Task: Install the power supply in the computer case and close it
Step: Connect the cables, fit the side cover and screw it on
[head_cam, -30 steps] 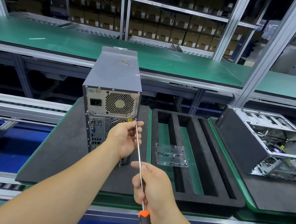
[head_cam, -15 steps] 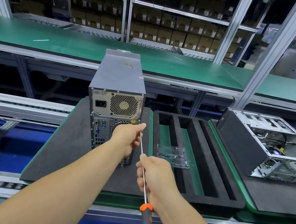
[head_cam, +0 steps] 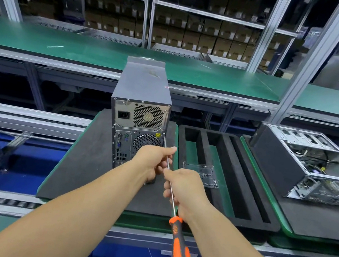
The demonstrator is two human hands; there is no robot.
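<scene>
A grey computer case point(head_cam: 144, 85) stands upright on a black foam mat point(head_cam: 83, 170), rear panel facing me. The power supply point(head_cam: 140, 115) sits in its upper rear, fan grille and socket showing. A long screwdriver point(head_cam: 180, 253) with an orange and black handle reaches up to the case's right rear edge, its tip at a screw just below the power supply. My left hand point(head_cam: 155, 159) pinches the metal shaft near the tip. My right hand point(head_cam: 183, 191) grips the shaft lower down, above the handle.
A black foam tray point(head_cam: 244, 183) with long slots lies right of the case, a clear plastic part point(head_cam: 201, 174) inside it. Farther right an open computer chassis point(head_cam: 308, 164) lies on its side. A green bench shelf point(head_cam: 44, 43) runs behind; roller conveyor rails point(head_cam: 23, 115) lie left.
The screwdriver has moved forward and up, and its tip now meets the case's right rear edge. Both hands moved with it toward the case.
</scene>
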